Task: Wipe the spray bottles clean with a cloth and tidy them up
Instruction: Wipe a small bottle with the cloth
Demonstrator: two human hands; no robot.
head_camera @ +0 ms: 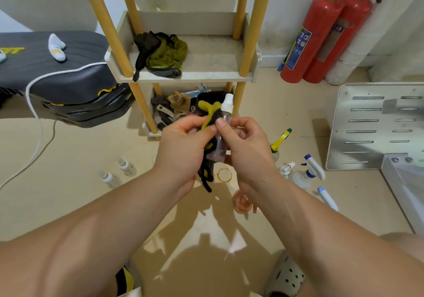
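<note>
Head view: your right hand [249,146] pinches the small clear plastic white-capped spray bottle [226,108] at its shoulder, up over the beige floor [91,152], steadying it so your left hand [182,146], fingers [202,129] clamped on the yellow-and-black cloth [207,109], can rub its side, as best I can tell.

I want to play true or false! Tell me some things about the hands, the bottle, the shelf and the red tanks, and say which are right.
1. The right hand grips a small clear spray bottle. True.
2. The left hand holds a white cloth. False: the cloth is yellow and black.
3. Two red fire extinguishers stand by the wall. True.
4. Spray bottles stand on the upper shelf. False: only a bundle of green and dark cloth lies there.
</note>
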